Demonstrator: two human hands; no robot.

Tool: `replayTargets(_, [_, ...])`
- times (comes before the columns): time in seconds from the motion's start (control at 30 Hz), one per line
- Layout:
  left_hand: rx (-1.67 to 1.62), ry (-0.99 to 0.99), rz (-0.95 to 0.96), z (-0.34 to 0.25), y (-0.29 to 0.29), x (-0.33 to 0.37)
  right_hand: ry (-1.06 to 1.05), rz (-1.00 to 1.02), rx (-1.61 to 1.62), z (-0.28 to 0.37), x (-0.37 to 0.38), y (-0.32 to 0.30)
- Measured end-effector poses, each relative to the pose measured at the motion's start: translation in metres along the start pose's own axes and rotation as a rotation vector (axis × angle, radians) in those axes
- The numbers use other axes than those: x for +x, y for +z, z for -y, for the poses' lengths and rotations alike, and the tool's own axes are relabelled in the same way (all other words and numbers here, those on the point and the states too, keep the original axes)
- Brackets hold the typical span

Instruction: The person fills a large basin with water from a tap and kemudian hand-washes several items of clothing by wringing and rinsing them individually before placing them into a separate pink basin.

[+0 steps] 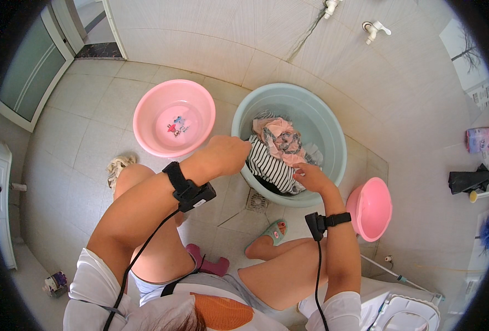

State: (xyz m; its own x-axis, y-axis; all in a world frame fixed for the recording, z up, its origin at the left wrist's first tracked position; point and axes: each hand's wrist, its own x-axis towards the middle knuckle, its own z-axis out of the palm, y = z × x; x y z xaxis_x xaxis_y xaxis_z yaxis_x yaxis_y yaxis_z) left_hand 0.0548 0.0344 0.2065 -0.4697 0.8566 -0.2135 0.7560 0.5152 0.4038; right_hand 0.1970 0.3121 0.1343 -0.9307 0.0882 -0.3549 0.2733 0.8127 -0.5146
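Note:
A large grey-green tub (333,160) stands on the floor in front of me, with a heap of clothes in it. My left hand (230,155) is closed at the tub's left rim, its fingers gripping the edge of a black-and-white striped garment (272,166). Over the right end of that garment lies my right hand (311,177), its fingers apart and touching the cloth. Above the stripes sits a bunched pink patterned garment (282,138). Some grey cloth shows beneath it, partly hidden. Both wrists wear black straps with cables.
To the left of the tub stands a pink basin (145,121) with a printed bottom. Another pink basin (371,209) is tilted at the right. A floor drain (257,202) lies near the tub. Taps (375,30) stick out from the far wall. Beige cloth (118,165) lies beside my left knee.

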Motion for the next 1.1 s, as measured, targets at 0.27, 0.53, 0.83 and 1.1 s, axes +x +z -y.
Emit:
replayTargets(0.27, [0.016, 0.005, 0.008, 0.001, 0.000, 0.000, -0.025, 0.015, -0.052, 0.001, 0.001, 0.000])
replayTargets(0.53, [0.040, 0.005, 0.025, 0.001, 0.001, 0.001, -0.036, 0.015, -0.060, -0.005, 0.003, 0.005])
replayTargets(0.83, [0.046, -0.004, 0.035, 0.002, 0.003, 0.002, -0.034, 0.020, -0.028, -0.009, 0.005, 0.008])
replayTargets(1.1, [0.041, 0.006, 0.013, 0.002, 0.004, 0.002, -0.065, 0.024, -0.071, -0.013, 0.007, 0.010])
